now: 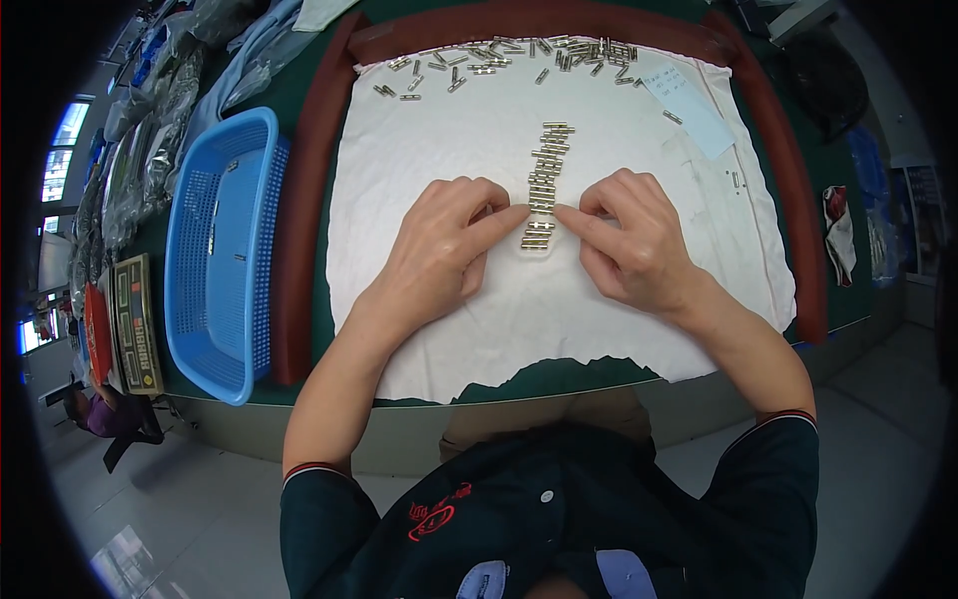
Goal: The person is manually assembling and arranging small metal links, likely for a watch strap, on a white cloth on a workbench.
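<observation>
Both index fingers press in from either side on a column of small metal pins (544, 185): left hand (444, 245) and right hand (629, 240) loosely curled, resting on the white cloth (419, 150). Loose pins (519, 55) lie scattered along the far edge; a blue basket (215, 260) sits left.

Your dark shirt and your two bare arms

You wear a dark navy polo shirt (559, 519) with short sleeves. Each sleeve ends in a thin red and white stripe. A small red picture is sewn on the chest, and a round button sits near the collar. A pale blue patch shows at the bottom edge. Your left hand (449, 240) and right hand (634, 245) are bare, with no gloves, rings or watch.
</observation>
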`<state>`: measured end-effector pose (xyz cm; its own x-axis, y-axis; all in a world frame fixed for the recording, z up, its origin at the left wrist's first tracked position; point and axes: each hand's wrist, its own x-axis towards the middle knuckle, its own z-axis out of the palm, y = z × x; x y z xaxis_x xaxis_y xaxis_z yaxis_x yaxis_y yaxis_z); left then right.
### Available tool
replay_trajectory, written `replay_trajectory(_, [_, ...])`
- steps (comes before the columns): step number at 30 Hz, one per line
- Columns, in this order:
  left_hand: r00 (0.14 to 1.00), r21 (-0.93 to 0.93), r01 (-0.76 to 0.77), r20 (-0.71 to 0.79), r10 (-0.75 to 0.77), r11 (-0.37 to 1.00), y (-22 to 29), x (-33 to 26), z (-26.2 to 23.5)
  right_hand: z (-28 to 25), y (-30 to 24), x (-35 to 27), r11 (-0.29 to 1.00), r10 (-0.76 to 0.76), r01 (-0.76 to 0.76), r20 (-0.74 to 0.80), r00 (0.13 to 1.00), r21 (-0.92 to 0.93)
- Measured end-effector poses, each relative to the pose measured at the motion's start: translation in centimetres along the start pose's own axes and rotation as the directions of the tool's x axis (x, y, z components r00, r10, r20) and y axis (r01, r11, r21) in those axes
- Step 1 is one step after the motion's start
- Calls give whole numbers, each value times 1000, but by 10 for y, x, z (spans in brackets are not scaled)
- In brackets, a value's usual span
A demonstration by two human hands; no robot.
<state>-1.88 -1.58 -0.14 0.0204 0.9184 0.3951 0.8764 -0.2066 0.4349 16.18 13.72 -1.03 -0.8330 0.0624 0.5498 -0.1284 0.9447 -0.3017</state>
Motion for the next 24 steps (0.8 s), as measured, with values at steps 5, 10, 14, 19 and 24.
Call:
replay_trajectory(5, [999,38,17,29,-18,999,0,2,4,2,0,1,999,33,-33,5,999,-23])
replay_trajectory(10, [999,35,10,52,-11,999,0,1,3,4,-1,0,999,31,-31,25,999,7])
replay_trajectory(14, [998,30,22,61,-24,999,1,1,3,3,-1,0,999,18,-19,34,999,37])
replay_trajectory(19, [998,45,43,51,-45,998,4,2,4,2,0,2,998,51,-50,-19,999,42])
replay_trajectory(24, [997,59,4,71,-8,998,2,1,1,1,1,2,995,72,-69,-50,996,67])
